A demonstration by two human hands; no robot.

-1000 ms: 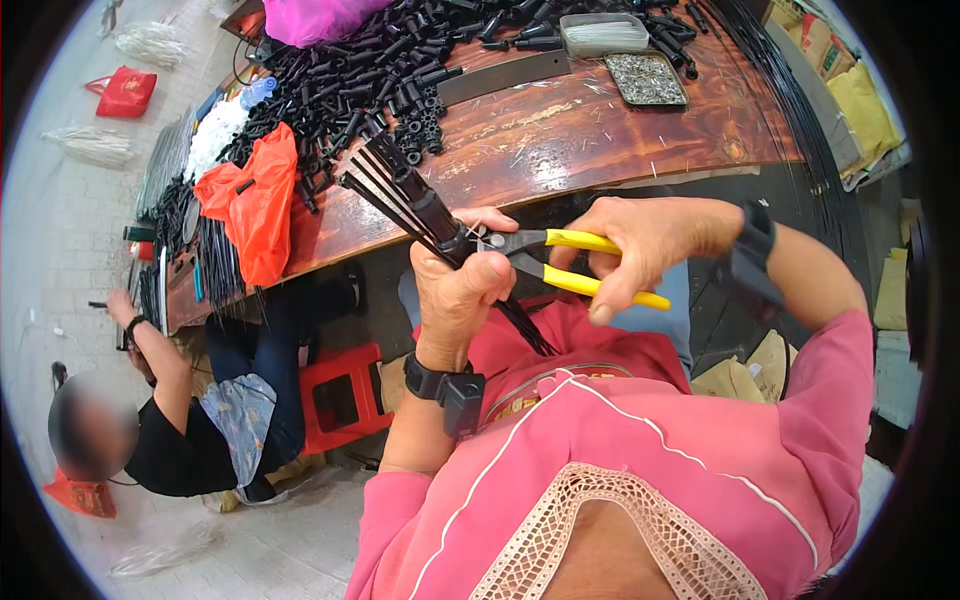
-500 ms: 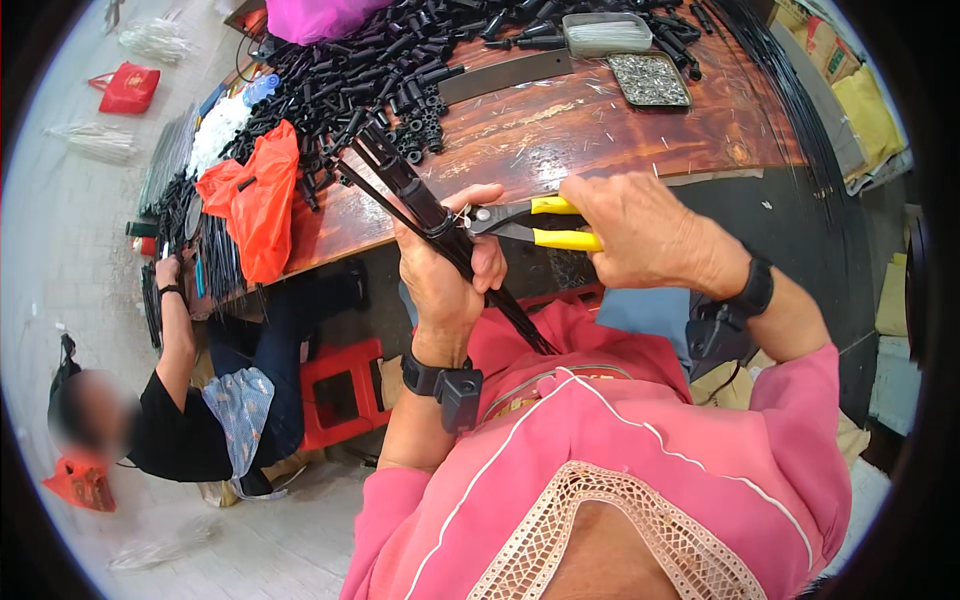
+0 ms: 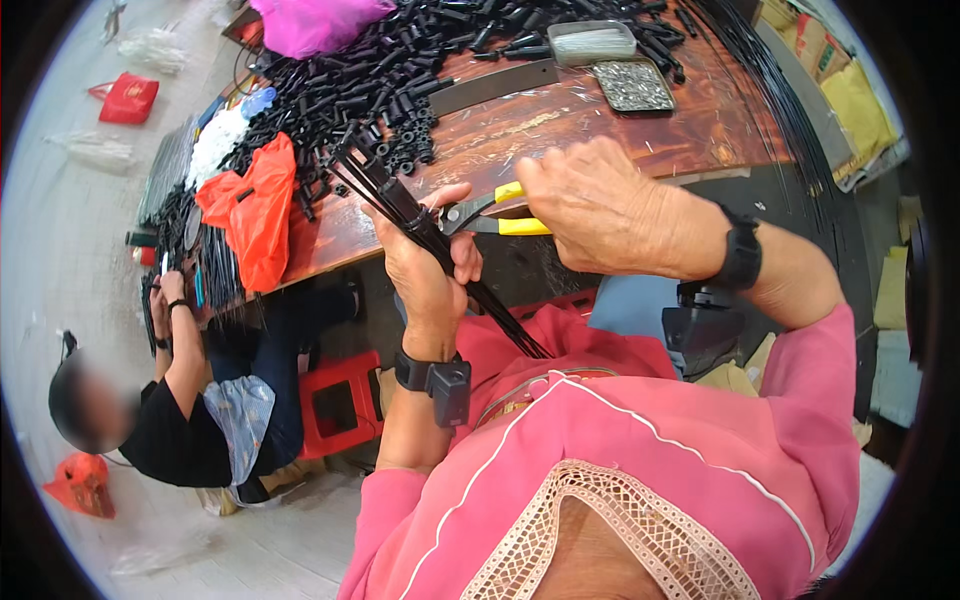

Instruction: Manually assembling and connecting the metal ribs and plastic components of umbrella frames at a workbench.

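My left hand (image 3: 422, 285) is closed around a bundle of thin black rods (image 3: 508, 318) that looks like a folded umbrella frame. The bundle slants from my lap up toward the table, its rod ends fanning apart above my fingers, with a thicker black tubular part among them. My right hand (image 3: 622, 215) grips pliers with yellow handles (image 3: 523, 227). Their dark jaws meet the bundle beside my left thumb and fingers. Whatever small piece lies between the jaws is too small to make out.
On the wooden table (image 3: 560, 125) lie heaped black tubular parts (image 3: 340, 85), a flat metal strip (image 3: 495, 88), a tin of small metal pieces (image 3: 633, 86) and a clear box (image 3: 592, 43). An orange bag (image 3: 262, 215) hangs over the edge. A co-worker (image 3: 170, 430) sits at left near a red stool (image 3: 343, 405).
My right hand and the pliers have shifted left, the handles now more covered by my fingers. The bundle has moved slightly left too. The co-worker's second hand has come into view.
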